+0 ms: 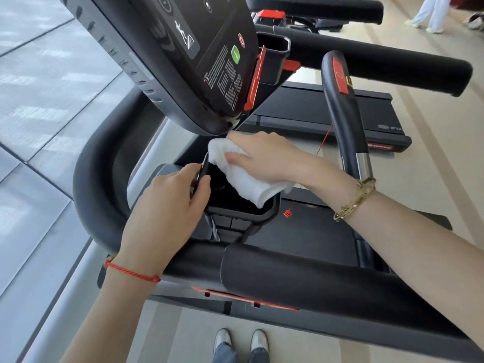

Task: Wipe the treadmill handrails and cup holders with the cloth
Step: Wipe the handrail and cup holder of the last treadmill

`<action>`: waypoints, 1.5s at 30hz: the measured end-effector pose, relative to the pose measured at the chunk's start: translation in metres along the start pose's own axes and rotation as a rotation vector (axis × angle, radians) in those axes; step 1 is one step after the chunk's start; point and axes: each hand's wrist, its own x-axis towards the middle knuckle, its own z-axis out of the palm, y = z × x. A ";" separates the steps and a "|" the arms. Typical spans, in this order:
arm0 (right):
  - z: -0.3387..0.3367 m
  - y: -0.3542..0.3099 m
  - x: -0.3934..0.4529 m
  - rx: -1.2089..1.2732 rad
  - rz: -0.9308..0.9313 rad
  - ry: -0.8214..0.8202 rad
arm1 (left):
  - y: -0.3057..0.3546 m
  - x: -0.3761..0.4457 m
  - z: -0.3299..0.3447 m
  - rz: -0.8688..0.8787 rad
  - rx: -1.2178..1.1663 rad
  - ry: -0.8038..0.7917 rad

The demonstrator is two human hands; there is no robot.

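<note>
A white folded cloth (243,176) lies over the far rim of the near black cup holder (235,205), below the console. My right hand (264,155) lies on top of the cloth, fingers wrapped over it, pressing it against the rim. My left hand (170,205) grips the holder's left edge, thumb hooked inside over the rim. The padded black handrail (301,279) runs across in front of me under both forearms. A second cup holder (273,51) sits on the far side of the console.
The tilted console (199,58) with green and red buttons hangs above the hands. A curved centre grip (343,111) with a red pad rises at right. A red safety clip (287,213) dangles on a cord. A neighbouring treadmill stands beyond, and a person's legs (429,14) at far right.
</note>
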 end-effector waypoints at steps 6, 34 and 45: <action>0.011 0.012 -0.024 0.239 0.137 0.121 | 0.000 -0.001 -0.001 -0.021 -0.014 -0.001; 0.002 0.007 -0.001 0.130 -0.039 0.043 | -0.005 0.001 0.002 0.013 0.059 -0.035; 0.020 0.004 -0.053 0.528 0.411 0.143 | -0.006 0.003 -0.001 0.053 0.084 -0.186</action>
